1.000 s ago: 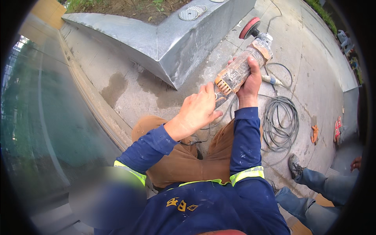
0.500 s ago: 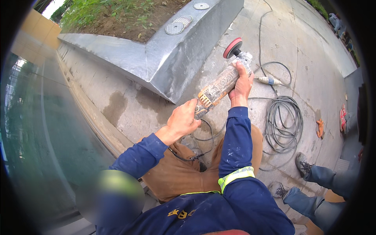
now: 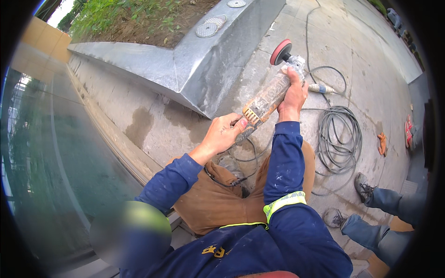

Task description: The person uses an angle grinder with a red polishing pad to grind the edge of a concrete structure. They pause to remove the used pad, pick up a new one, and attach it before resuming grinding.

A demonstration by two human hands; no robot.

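L hand [image 3: 220, 137] fingers [image 3: 229, 119] wrapped round rear end of dusty grinder [image 3: 266, 99]; R hand [image 3: 292, 98] fingers curled round its body nr the head, thumb up. Grinder held tilted, red pad [image 3: 280, 52] upmost, just R of grey planter [image 3: 204, 78], apart. Coiled cable [image 3: 354, 139] on grd [image 3: 375, 99], R side.

Grey pavement [image 3: 371, 92], coiled cable [image 3: 324, 134], perhaps orange glove [image 3: 382, 144]

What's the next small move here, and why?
Perhaps swing the red, round disc toward the grey, angular planter wall: the left hand and right hand both hold the dusty, orange-and-grey power tool, and its disc stands apart from the wall.
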